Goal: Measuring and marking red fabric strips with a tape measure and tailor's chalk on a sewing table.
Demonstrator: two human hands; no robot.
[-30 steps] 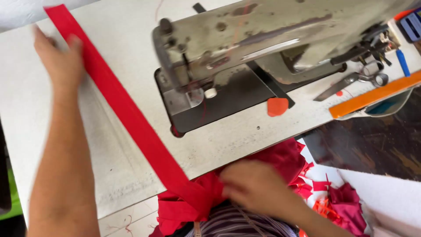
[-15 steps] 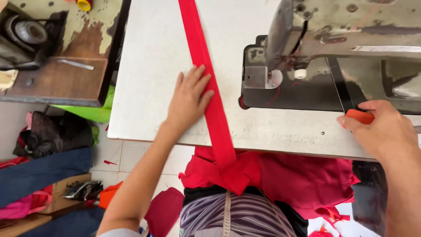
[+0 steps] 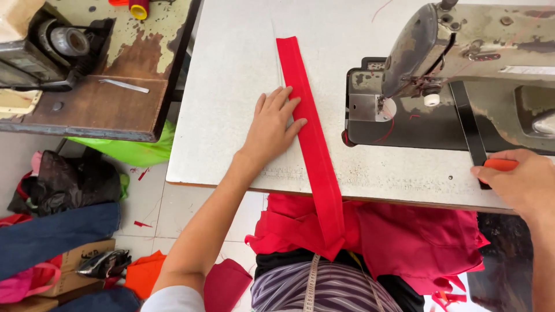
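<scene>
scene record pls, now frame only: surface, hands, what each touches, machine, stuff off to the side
surface: white table, worn near the front edge
left hand: left hand flat, palm down, fingers on the red strip
red strip: long folded band, runs down the table and over the front edge to red fabric in the lap
right hand: right hand grips an orange object; its kind is unclear
machine: grey sewing machine on a dark base
side: second worn table at left; clothes on the floor

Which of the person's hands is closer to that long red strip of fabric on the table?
The left hand. It lies flat on the table with its fingertips on the red strip. The right hand is far off at the table's right edge, holding a small orange object.
</scene>
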